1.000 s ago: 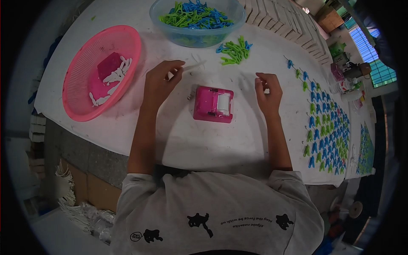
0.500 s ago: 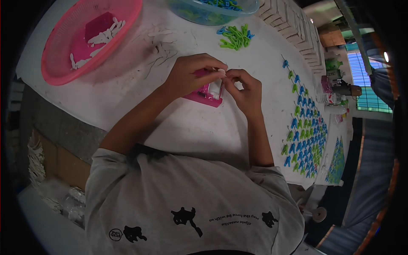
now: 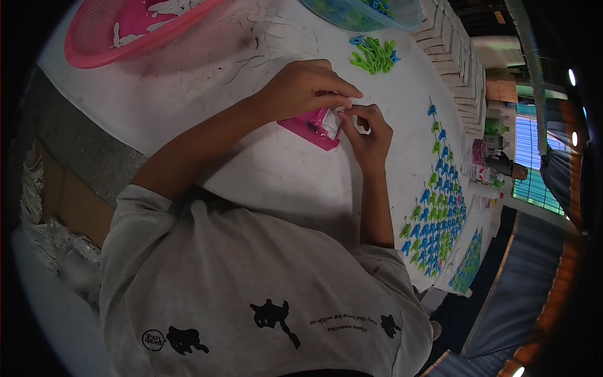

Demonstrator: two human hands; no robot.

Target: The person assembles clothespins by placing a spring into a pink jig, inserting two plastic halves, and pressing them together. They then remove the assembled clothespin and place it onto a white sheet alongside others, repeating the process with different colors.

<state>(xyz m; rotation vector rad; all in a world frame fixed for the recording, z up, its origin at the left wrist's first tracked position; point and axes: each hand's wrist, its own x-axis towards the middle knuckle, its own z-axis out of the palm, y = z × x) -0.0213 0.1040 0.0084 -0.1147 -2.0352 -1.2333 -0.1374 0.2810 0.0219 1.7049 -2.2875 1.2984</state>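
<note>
My left hand (image 3: 300, 89) reaches over a pink box-like holder (image 3: 309, 133), its thumb and fingers closed around a small white piece (image 3: 340, 109). My right hand (image 3: 372, 139) meets it from the right, with thumb and index finger pinched together at that same piece. What exactly the white piece is cannot be made out, and the fingers partly cover it. Inside the holder's right end lies something white and shiny (image 3: 330, 124). The holder rests on the white-covered table (image 3: 282, 182).
A pink basket (image 3: 94, 60) with white pieces stands upper left. Green and blue clips (image 3: 375, 56) lie in a pile below a blue bowl (image 3: 352, 20). Rows of clips (image 3: 436, 213) cover the right side. White stacks (image 3: 449, 50) and bottles (image 3: 480, 174) line the far edge.
The view has shifted, so the basket sits higher and the clip rows lower. Both hands stay together over the pink holder, pinching at the white piece.
</note>
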